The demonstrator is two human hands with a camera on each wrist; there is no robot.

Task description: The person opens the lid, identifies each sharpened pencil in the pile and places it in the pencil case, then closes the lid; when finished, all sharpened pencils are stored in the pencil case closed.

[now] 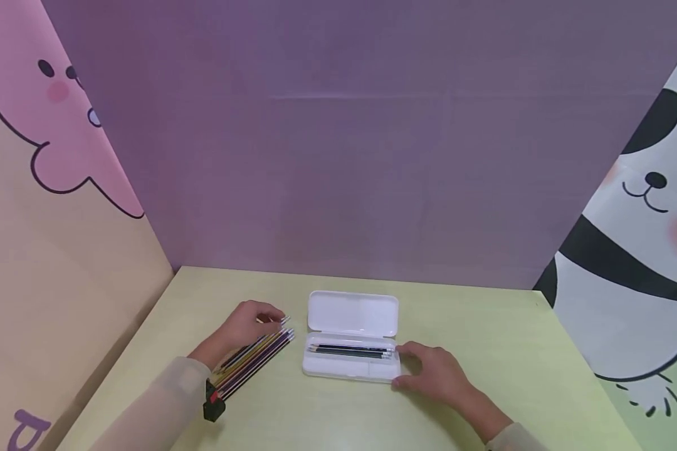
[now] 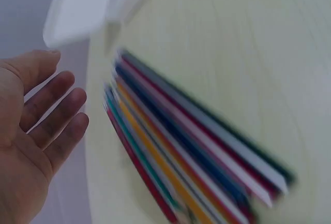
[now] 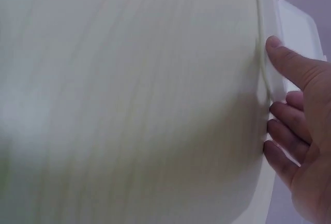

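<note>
**Hands at the pencils and the case**

We see the left hand (image 1: 248, 326) hovering over the upper end of a fan of pencils (image 1: 256, 357), fingers relaxed and gripping nothing; the left wrist view shows its palm spread beside them. The pencils are thin, straight sticks in many colours, lying side by side on the diagonal, blurred in the wrist view. The right hand (image 1: 434, 373) rests against the right end of the case (image 1: 352, 366), fingers loose and touching its edge, not clasped round it. The case is smooth white plastic with rounded corners, its lid (image 1: 352, 313) folded back flat, a few dark pencils lying lengthwise in the tray. The surface (image 1: 485, 326) is pale yellow-green and matte. Open room lies right of the case and in front of it; walls close the left, rear and right edges.
</note>
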